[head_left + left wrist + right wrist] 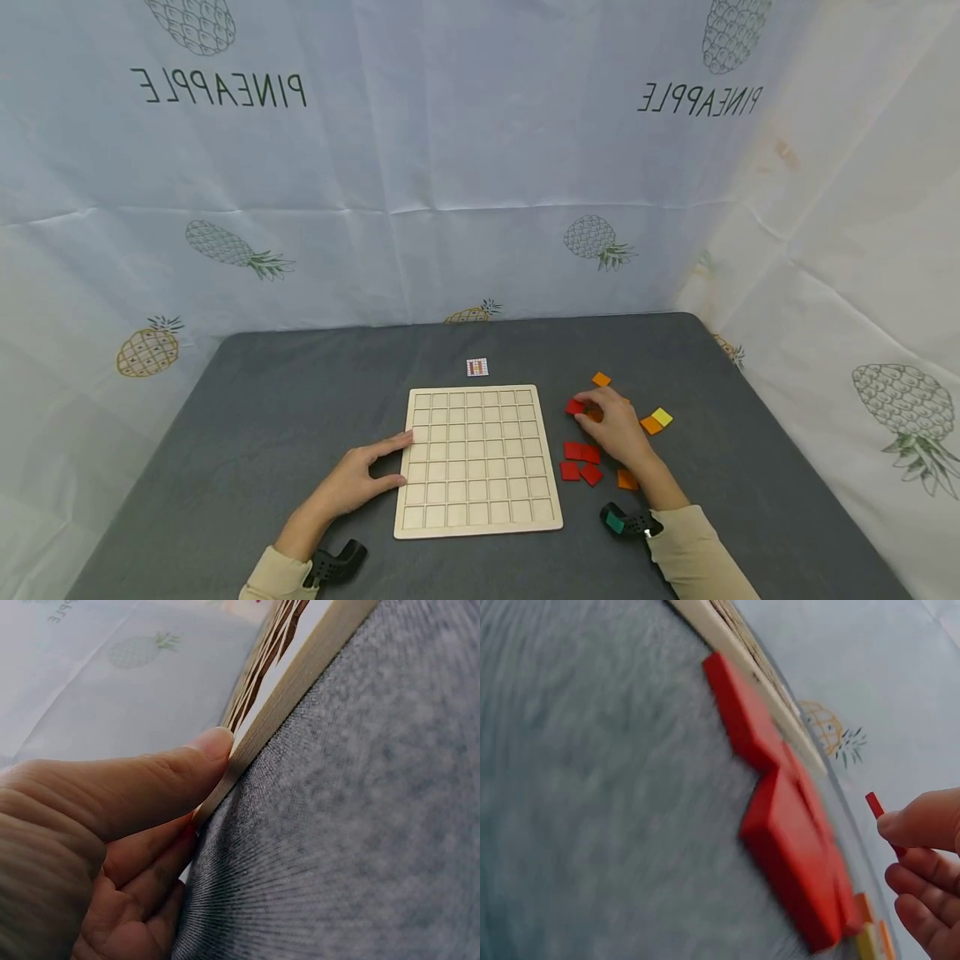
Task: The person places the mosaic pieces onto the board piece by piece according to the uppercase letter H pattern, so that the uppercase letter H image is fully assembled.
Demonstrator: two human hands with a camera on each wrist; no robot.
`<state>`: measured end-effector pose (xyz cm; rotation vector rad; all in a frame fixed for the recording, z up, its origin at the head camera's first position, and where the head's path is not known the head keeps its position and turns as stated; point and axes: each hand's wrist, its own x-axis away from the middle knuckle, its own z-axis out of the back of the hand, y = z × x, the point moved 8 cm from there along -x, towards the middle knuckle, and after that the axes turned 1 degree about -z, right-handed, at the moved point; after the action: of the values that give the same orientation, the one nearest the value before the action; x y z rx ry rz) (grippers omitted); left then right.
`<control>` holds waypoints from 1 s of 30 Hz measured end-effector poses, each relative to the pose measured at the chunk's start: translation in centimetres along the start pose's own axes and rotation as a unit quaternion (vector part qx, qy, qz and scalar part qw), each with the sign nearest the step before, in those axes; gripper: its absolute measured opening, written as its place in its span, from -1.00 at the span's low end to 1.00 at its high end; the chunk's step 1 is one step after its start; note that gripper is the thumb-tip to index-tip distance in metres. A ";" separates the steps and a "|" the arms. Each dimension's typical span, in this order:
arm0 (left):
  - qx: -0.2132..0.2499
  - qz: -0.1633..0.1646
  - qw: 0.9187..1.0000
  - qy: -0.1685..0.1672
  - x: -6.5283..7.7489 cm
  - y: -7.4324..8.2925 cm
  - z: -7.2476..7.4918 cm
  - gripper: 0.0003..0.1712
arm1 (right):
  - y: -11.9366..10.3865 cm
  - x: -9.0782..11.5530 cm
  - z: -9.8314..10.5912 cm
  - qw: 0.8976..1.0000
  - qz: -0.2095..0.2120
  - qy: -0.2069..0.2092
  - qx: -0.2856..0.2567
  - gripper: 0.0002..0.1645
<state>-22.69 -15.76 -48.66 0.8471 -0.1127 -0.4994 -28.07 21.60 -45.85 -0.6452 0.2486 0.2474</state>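
Note:
A pale wooden grid board [477, 461] lies on the dark grey table. My left hand [357, 477] rests against its left edge, thumb and fingertips touching the rim; the left wrist view shows the thumb [172, 784] on that edge. To the right of the board, my right hand [617, 427] pinches a red square tile [574, 407] between thumb and fingers. In the right wrist view the held tile [875, 804] is seen edge-on, above the table. Several red tiles [573, 451] lie just below that hand, beside the board.
Orange tiles [602, 379] lie around the right hand, one partly under it. A yellow tile [662, 417] touches another orange one at the right. Behind the board lies a small patterned card [477, 367]. A pineapple-print curtain [465, 167] hangs behind the table.

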 end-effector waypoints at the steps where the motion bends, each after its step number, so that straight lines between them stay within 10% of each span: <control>1: -0.001 0.000 1.000 0.000 0.0 0.0 0.0 -0.27 | -0.2 0.0 0.0 1.000 0.002 -0.003 -0.003 -0.70; 16: -0.013 -0.008 1.000 0.005 -0.1 0.1 0.2 -0.28 | -5.9 -1.7 -2.4 0.994 0.041 -0.056 -0.082 -0.69; 30: -0.023 -0.008 1.000 0.007 0.0 0.2 0.3 -0.29 | -11.8 -4.1 -9.0 0.979 0.069 -0.149 -0.121 -0.75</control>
<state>-22.75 -15.88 -48.34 0.8071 -0.0807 -0.5084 -29.77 6.33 -44.94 -0.8226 -0.0266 0.5088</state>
